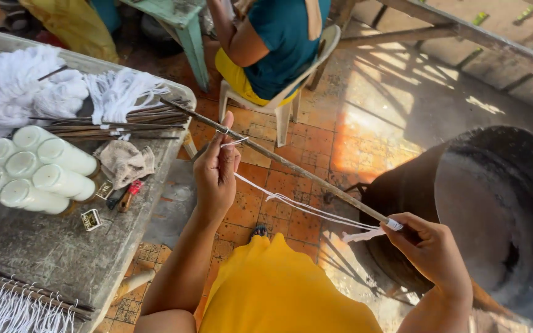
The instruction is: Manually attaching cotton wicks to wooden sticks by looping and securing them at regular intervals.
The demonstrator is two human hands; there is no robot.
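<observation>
Worn grey table (63, 253) beside sunlit orange tiled floor (316, 142)

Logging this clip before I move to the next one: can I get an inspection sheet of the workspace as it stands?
Surface: grey worn table at left; tiled floor below.
Job's things: long thin stick held across the lap; white string runs along it between both hands.
Clutter: white candles lying grouped, loose white wicks, bundle of sticks, rag, small tools beside it.
Grippers: left hand pinches string at the stick; right hand grips the stick's near end with string.
Cables: nothing seen.
Surroundings: large dark vat at right; another person seated on a white plastic chair.
</observation>
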